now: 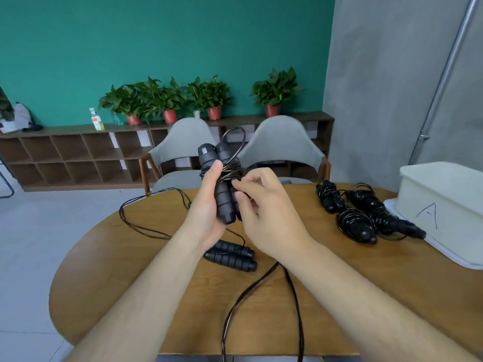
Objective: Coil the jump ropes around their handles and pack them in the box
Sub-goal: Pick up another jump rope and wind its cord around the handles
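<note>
My left hand (205, 202) grips a pair of black jump rope handles (222, 178) upright above the table, with thin rope wound several times round their middle and a loop sticking up. My right hand (264, 205) pinches the rope at the coil's right side. Another pair of black handles (231, 256) lies flat on the wooden table (136, 270), its rope uncoiled across the tabletop. Several coiled jump ropes (366, 212) lie at the right, beside the white box (444, 194) marked "A".
The white box sits on a white lid (449, 252) at the table's right edge. Loose black rope (235, 309) runs toward me off the near edge, and more loops lie at the left (138, 226). Two grey chairs (183, 147) stand behind the table.
</note>
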